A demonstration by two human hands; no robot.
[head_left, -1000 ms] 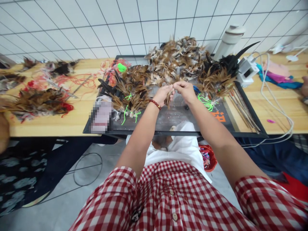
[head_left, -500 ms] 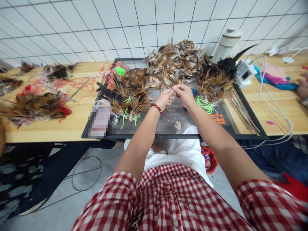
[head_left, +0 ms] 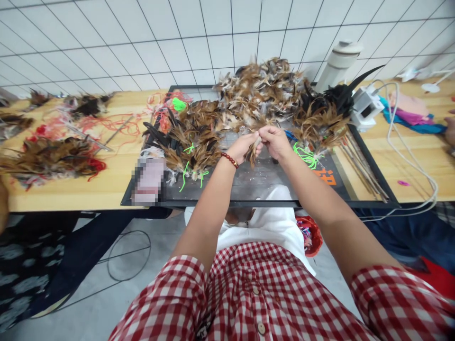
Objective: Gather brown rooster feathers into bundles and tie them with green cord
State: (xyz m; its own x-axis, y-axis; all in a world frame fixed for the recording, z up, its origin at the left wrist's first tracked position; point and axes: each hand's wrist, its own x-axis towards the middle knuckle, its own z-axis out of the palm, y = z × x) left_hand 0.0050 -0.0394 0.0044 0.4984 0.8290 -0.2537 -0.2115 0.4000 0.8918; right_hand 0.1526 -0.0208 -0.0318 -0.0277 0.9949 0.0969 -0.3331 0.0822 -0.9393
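Two hands meet above the black-framed panel (head_left: 227, 204). Left hand (head_left: 246, 148): fingers closed on a small brown feather tuft (head_left: 252, 157), tips hanging down over the panel. Right hand (head_left: 277, 141): fingers curled in near the tuft's top, touching left; can't tell if it grips anything. Bare surface runs from hands to front rim. Behind: big feather pile (head_left: 263, 92), tight. Left cluster (head_left: 199, 130) and right cluster (head_left: 320, 125) box in the sides. Sticks (head_left: 366, 166) lie along the right rim.
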